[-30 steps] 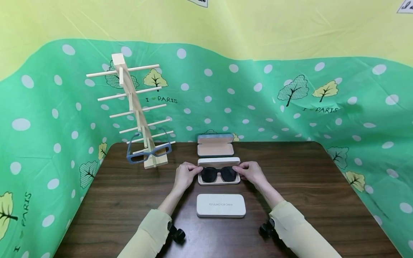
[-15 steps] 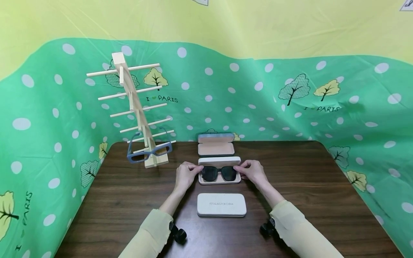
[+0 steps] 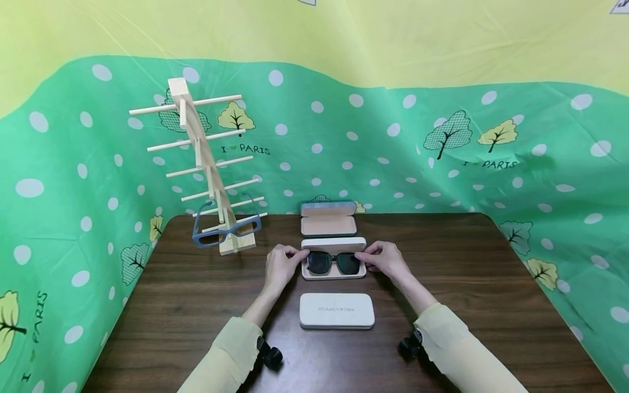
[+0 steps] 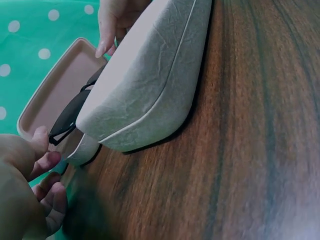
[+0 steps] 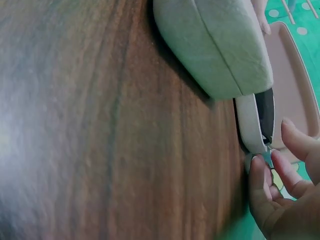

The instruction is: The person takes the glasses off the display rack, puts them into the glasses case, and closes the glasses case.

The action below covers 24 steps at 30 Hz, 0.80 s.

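Dark sunglasses [image 3: 334, 263] lie across the open white glasses case [image 3: 334, 276], lenses facing up. My left hand [image 3: 281, 267] pinches their left end with thumb and forefinger; the left wrist view shows this thumb [image 4: 41, 137] against the frame's corner. At the right end my right hand [image 3: 387, 261] holds the other corner between thumb and curled forefinger. From the right wrist, its forefinger [image 5: 281, 167] is right by the frame's end, and the thumb [image 5: 295, 139] stands a little above. Parts of the sunglasses are hidden behind a closed white case [image 3: 336, 311] in both wrist views.
Behind stands another open case [image 3: 328, 225] with a blue-grey lid. A wooden glasses rack [image 3: 208, 169] rises at the left, with blue-framed glasses [image 3: 227, 233] on its lower pegs. The dark wooden table [image 3: 467, 305] meets a green dotted cloth [image 3: 344, 147] at the back.
The lenses have tilted slightly and now look greener and lighter. Both hands have stayed at the two ends of the sunglasses. The head view has shifted a little.
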{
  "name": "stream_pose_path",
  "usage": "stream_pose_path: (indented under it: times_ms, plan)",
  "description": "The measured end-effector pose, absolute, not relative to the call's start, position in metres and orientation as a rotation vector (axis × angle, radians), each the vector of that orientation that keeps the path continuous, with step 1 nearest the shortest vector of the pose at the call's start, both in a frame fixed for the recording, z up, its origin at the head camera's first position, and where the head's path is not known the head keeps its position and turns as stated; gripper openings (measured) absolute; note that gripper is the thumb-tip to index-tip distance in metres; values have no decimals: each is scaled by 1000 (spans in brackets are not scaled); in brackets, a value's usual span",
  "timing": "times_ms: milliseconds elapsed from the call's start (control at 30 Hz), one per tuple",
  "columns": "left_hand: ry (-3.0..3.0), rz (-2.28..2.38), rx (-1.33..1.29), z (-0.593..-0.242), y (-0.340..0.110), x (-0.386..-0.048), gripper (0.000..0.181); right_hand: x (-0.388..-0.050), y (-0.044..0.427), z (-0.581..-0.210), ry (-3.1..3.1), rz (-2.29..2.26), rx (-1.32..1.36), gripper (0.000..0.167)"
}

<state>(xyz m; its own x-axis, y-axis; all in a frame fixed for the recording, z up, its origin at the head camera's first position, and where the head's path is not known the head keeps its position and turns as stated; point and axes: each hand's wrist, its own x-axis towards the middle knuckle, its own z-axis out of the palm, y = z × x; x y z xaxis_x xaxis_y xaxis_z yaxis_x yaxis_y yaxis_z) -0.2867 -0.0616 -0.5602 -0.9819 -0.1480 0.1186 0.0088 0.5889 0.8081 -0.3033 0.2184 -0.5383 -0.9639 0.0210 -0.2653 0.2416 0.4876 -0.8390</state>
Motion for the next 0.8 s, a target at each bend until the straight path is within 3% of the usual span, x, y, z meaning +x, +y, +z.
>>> stream_pose_path:
  times_ms: [233,533,800]
  plan:
    - [-2768,-1447,41,-555,-72,-293,39,-306,226,-534,2456,-1396,156,46]
    - [-3009,-1551,-78,-542,-83,-298,71,-309,228,-524,2393,-1289,121,75]
    - [-3094,-1770,-11,-533,-85,-311,75,-316,228,-517,2294,-1256,113,92]
